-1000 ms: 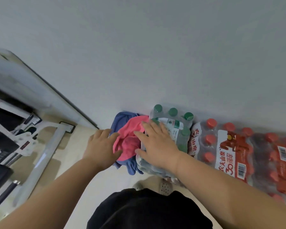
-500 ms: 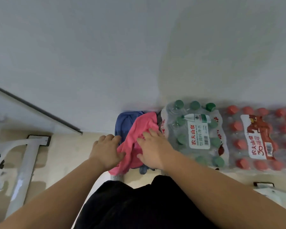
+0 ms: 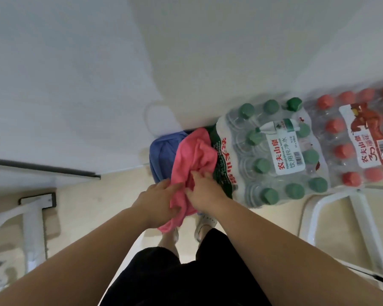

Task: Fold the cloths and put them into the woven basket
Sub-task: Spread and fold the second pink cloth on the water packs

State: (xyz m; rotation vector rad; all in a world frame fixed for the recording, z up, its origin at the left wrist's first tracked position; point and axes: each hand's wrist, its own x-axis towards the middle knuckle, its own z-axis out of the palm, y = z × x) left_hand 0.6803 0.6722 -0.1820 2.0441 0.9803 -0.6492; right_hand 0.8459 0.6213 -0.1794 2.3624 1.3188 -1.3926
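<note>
Two hands grip a pink cloth near the wall.
The left hand (image 3: 157, 203) and the right hand (image 3: 205, 191) both hold the crumpled pink cloth (image 3: 190, 155). It lies partly over a blue cloth (image 3: 161, 151), touching a green-capped bottle pack (image 3: 274, 155) on the right.

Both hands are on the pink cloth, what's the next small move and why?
Probably lift the pink cloth clear: the left hand and right hand both grip its near part, while it lies bunched over the blue cloth, against the green-capped bottle pack. It needs open space to fold.
</note>
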